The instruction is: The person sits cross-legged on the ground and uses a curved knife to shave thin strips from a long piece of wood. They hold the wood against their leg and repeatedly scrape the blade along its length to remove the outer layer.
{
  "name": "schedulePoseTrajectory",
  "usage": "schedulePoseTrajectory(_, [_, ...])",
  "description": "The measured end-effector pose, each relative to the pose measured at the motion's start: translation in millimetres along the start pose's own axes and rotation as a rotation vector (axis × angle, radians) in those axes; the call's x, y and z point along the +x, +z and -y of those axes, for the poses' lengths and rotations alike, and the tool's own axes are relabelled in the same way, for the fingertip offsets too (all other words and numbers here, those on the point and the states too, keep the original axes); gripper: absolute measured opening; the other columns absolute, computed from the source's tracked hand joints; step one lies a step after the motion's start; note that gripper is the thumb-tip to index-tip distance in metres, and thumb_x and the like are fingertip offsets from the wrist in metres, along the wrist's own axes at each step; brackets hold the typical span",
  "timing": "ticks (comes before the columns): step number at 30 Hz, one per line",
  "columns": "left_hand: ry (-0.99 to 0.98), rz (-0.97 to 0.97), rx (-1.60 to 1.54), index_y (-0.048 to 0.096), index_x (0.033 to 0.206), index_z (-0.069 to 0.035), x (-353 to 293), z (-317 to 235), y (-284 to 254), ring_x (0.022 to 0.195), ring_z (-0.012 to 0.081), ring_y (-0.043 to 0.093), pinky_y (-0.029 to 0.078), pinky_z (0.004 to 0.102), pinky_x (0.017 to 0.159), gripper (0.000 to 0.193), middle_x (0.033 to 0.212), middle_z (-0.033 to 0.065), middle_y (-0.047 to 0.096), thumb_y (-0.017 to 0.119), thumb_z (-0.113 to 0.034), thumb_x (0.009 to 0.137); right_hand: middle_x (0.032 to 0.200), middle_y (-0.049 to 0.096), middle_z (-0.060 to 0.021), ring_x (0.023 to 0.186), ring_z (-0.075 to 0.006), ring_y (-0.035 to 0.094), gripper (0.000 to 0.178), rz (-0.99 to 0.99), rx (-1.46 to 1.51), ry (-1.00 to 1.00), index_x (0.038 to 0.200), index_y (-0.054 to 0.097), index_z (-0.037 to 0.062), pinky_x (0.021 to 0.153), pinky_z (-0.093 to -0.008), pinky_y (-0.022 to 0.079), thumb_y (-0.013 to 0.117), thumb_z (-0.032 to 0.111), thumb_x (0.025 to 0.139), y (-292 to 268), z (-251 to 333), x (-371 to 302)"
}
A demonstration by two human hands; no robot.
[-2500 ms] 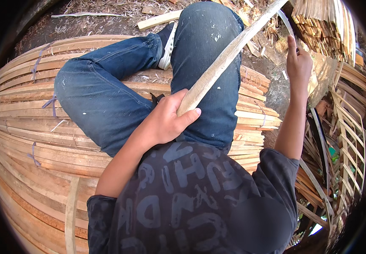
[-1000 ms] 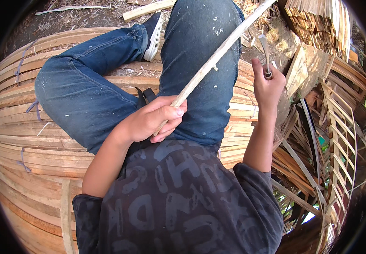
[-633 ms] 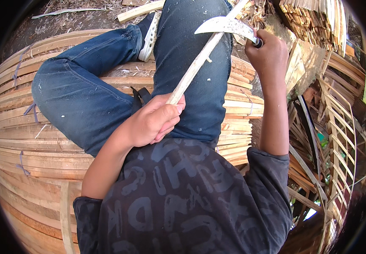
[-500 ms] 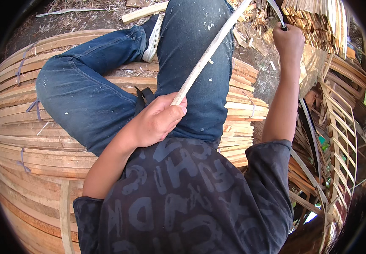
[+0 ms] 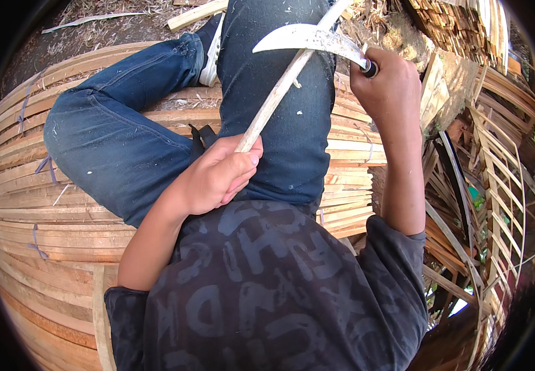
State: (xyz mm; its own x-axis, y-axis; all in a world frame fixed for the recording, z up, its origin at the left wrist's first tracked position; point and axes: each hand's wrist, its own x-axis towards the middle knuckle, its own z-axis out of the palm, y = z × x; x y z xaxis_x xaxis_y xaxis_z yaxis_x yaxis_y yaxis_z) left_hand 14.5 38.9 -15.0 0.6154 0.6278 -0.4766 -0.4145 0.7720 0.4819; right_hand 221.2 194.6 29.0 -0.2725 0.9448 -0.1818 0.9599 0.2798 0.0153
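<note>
My left hand (image 5: pixel 221 170) is closed round the near end of a pale peeled stick (image 5: pixel 273 99). The stick slants up and to the right over my thigh, and its far end runs out at the top of the picture. My right hand (image 5: pixel 386 83) grips the black handle of a sickle (image 5: pixel 304 37). Its curved blade lies across the upper part of the stick, with the tip pointing left. Whether the edge touches the wood I cannot tell. A small side stub or curl of wood (image 5: pixel 297 83) stands out from the stick below the blade.
I sit on bundled wooden slats (image 5: pixel 45 216) tied with purplish string. My jeans-clad legs (image 5: pixel 125 117) are bent in front. More slats are stacked at the upper right (image 5: pixel 465 31). A slatted wooden frame (image 5: pixel 499 185) leans at the right. Shavings litter the ground (image 5: pixel 119 34).
My right hand has come nearer and to the left, swinging the sickle blade from beyond the stick to across it. My left hand and the stick have shifted slightly left.
</note>
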Motion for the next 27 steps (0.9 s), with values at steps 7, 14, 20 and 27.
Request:
schedulePoseTrajectory(7, [0.035,-0.06,0.071,0.043,0.087,-0.007,-0.5,-8.2,15.9,0.043,0.0031,0.032,0.028,0.02,0.039,0.022,0.056,-0.0056,0.035,0.044,-0.027,0.096,0.07,0.065,-0.0197,0.068,-0.0378,0.064,0.027,-0.058,-0.093,0.206,0.081,0.071,0.0048,0.067,-0.0433,0.051,0.058,0.028,0.078,23.2,-91.2,105.0])
schedulePoseTrajectory(14, [-0.016,0.03,-0.213,0.039,0.085,-0.009,-2.5,-1.7,1.6,0.038,0.0022,0.033,0.029,0.0176,0.032,0.028,0.052,-0.0051,0.035,0.046,-0.035,0.093,0.068,0.068,-0.0113,0.069,-0.0312,0.067,0.031,-0.174,0.02,0.183,0.079,0.07,0.0054,0.07,-0.0398,0.053,0.059,0.033,0.084,13.7,-54.2,81.6])
schedulePoseTrajectory(20, [-0.065,0.031,-0.184,0.037,0.083,-0.01,3.7,-1.8,0.8,0.037,0.0019,0.035,0.03,0.0159,0.03,0.033,0.052,-0.0046,0.036,0.05,-0.04,0.089,0.057,0.062,-0.0073,0.056,-0.0266,0.065,0.015,-0.21,0.04,-0.338,0.071,0.066,0.0116,0.054,-0.0368,0.051,0.07,0.025,0.076,32.3,-27.0,19.3])
schedulePoseTrajectory(27, [-0.035,0.099,-0.193,0.043,0.085,-0.008,1.0,-3.8,4.9,0.039,0.0031,0.034,0.03,0.0183,0.034,0.026,0.053,-0.0053,0.035,0.045,-0.032,0.094,0.056,0.06,-0.0147,0.052,-0.0246,0.056,0.035,-0.295,0.335,0.54,0.062,0.061,-0.0052,0.06,-0.0396,0.046,0.061,0.027,0.076,36.1,-166.8,112.8])
